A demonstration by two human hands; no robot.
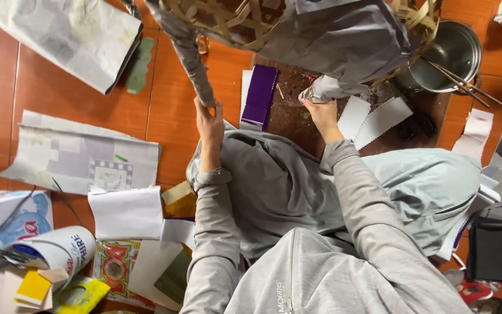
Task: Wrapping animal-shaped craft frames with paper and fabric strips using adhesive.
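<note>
— Bamboo frame [245, 26], woven and open, is the biggest thing in front of me; grey paper [344, 40] is draped over it, and everything else sits around it.

— Where are your hands on it?

— My left hand [209, 119] is just below the frame's left edge, fingers closed tight around a twisted tail of grey paper [196, 64] that hangs down from it. My right hand [321, 110] is below the frame's middle, fingertips pinched together on the loose lower corner of the same paper.

— What lies under the frame?

— A dark wooden board [291, 116], directly beneath it, with a purple strip [260, 96] on the board's left side and two white zigzag-edged swatches [373, 119] to its right.

— And further out?

— A steel pot [451, 52] touches the frame's right side, thin sticks [466, 84] leaning out of it. Well left of the frame, paper sheets [82, 154] are spread on the orange tiled floor [53, 87].
</note>
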